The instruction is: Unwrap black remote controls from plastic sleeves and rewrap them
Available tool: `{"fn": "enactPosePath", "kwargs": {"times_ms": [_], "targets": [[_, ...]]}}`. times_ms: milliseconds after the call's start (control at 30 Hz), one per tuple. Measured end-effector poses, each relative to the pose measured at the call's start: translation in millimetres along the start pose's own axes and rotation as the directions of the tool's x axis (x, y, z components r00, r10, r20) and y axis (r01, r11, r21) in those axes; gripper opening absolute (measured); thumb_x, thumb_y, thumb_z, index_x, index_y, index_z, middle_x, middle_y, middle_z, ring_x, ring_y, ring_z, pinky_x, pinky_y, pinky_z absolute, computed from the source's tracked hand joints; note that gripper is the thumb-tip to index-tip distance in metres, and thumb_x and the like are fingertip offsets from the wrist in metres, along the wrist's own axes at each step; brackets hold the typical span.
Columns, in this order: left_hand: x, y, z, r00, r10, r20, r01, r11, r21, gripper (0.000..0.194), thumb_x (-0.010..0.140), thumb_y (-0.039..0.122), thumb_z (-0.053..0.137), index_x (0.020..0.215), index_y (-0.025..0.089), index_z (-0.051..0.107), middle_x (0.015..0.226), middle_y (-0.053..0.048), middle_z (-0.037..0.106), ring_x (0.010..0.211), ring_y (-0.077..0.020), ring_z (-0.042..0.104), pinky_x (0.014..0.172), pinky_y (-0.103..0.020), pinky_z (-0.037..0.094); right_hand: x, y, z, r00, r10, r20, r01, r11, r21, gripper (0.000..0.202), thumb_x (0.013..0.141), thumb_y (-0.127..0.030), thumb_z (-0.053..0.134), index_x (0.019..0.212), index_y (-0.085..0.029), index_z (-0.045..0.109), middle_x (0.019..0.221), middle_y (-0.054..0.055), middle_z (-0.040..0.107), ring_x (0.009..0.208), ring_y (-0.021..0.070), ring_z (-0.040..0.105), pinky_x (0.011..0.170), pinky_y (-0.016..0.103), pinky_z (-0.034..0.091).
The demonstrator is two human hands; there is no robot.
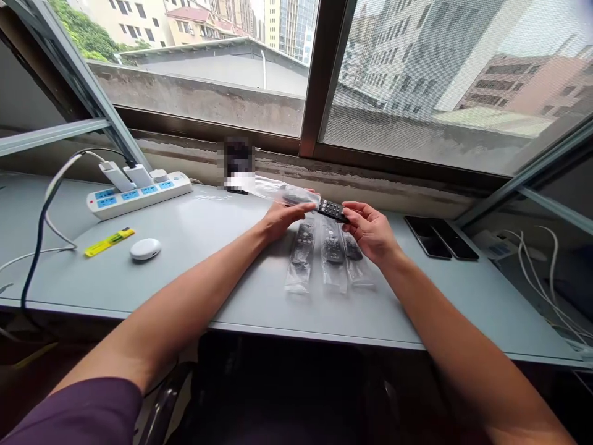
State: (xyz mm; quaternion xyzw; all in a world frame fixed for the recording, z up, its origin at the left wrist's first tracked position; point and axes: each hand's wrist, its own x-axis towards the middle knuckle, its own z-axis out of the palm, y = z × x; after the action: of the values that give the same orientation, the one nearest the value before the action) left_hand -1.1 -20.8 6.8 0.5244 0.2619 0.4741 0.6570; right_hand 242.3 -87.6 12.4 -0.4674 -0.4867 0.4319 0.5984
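Observation:
A black remote control (332, 210) lies tilted between my hands, partly inside a clear plastic bag (266, 187) that stretches off to the left. With thumb and fingers my right hand (370, 230) pinches the bare right end of the remote. My left hand (286, 216) grips the bag around the remote's other end; some of its fingers are hidden behind the plastic. Below my hands, three more remotes in clear bags lie side by side on the table: a left one (303, 253), a middle one (333, 250) and a right one (354, 250), partly covered by my right hand.
On the left stand a white power strip (143, 196) with plugs and cables, a yellow packet (109, 242) and a round white case (145, 249). Two dark phones (440, 238) lie at the right, near white cables (540, 272). The window (308, 93) borders the table's back.

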Motion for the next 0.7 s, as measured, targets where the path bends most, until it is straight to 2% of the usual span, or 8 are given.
{"fn": "enactPosePath", "kwargs": {"times_ms": [100,167,267,367,433,567,700], "targets": [[-4,-2,5.2,0.995,-0.036,0.098,0.032,0.999,0.036,0.058,0.069,0.045,0.109,0.119,0.025,0.086,0.117,-0.007,0.085,0.112,-0.0274,0.076,0.097,-0.037,0.053,-6,0,9,0.998,0.007,0.057,-0.007,1.000,-0.005,0.054,0.071,-0.060,0.105,0.107,-0.025,0.084,0.105,0.004,0.084,0.090,0.0204,0.077,0.079,0.035,0.070],[-4,-2,5.7,0.990,-0.050,0.134,0.045,0.998,0.036,0.058,0.071,0.045,0.108,0.120,0.025,0.086,0.114,-0.007,0.084,0.111,-0.0268,0.075,0.098,-0.037,0.053,-7,2,10,0.998,0.018,0.053,-0.019,1.000,0.023,0.054,0.071,-0.060,0.105,0.106,-0.026,0.084,0.107,0.004,0.084,0.091,0.0211,0.078,0.082,0.037,0.071],[-3,0,2.0,0.995,-0.035,0.091,0.033,0.999,0.016,0.059,0.073,0.047,0.107,0.125,0.027,0.086,0.125,-0.007,0.084,0.116,-0.0263,0.074,0.098,-0.035,0.053,0,5,0,0.999,0.032,-0.008,-0.031,0.997,0.064,0.050,0.074,-0.060,0.102,0.105,-0.027,0.083,0.109,0.005,0.083,0.092,0.0221,0.079,0.080,0.038,0.073],[0,2,-2.2,1.000,-0.022,0.018,0.022,1.000,-0.004,0.061,0.072,0.045,0.107,0.127,0.028,0.085,0.136,-0.008,0.082,0.124,-0.0281,0.073,0.101,-0.036,0.053,11,8,-15,1.000,0.006,-0.031,-0.006,1.000,0.002,0.044,0.082,-0.061,0.096,0.106,-0.028,0.080,0.104,0.005,0.082,0.090,0.0244,0.081,0.076,0.040,0.074],[0,1,-3.2,1.000,-0.022,0.013,0.022,1.000,0.001,0.061,0.072,0.044,0.107,0.127,0.028,0.085,0.138,-0.008,0.082,0.126,-0.0290,0.073,0.103,-0.037,0.054,14,9,-19,0.999,-0.006,-0.036,0.005,1.000,-0.018,0.043,0.083,-0.062,0.094,0.106,-0.029,0.079,0.102,0.005,0.081,0.089,0.0250,0.081,0.074,0.041,0.075],[-5,-2,-0.6,0.994,-0.036,0.102,0.028,0.996,0.084,0.060,0.074,0.046,0.106,0.128,0.029,0.087,0.125,-0.008,0.084,0.115,-0.0281,0.076,0.102,-0.039,0.057,6,10,-6,1.000,0.027,-0.006,-0.027,1.000,0.007,0.048,0.079,-0.064,0.098,0.107,-0.029,0.080,0.107,0.005,0.083,0.094,0.0247,0.082,0.078,0.040,0.076],[-8,-3,4.5,0.986,-0.014,0.165,-0.006,0.993,0.121,0.058,0.074,0.045,0.106,0.125,0.026,0.087,0.116,-0.009,0.084,0.112,-0.0286,0.076,0.099,-0.039,0.057,-6,9,8,0.994,0.076,0.083,-0.079,0.996,0.035,0.050,0.076,-0.061,0.103,0.106,-0.027,0.082,0.115,0.005,0.085,0.105,0.0244,0.083,0.091,0.040,0.076]]}}
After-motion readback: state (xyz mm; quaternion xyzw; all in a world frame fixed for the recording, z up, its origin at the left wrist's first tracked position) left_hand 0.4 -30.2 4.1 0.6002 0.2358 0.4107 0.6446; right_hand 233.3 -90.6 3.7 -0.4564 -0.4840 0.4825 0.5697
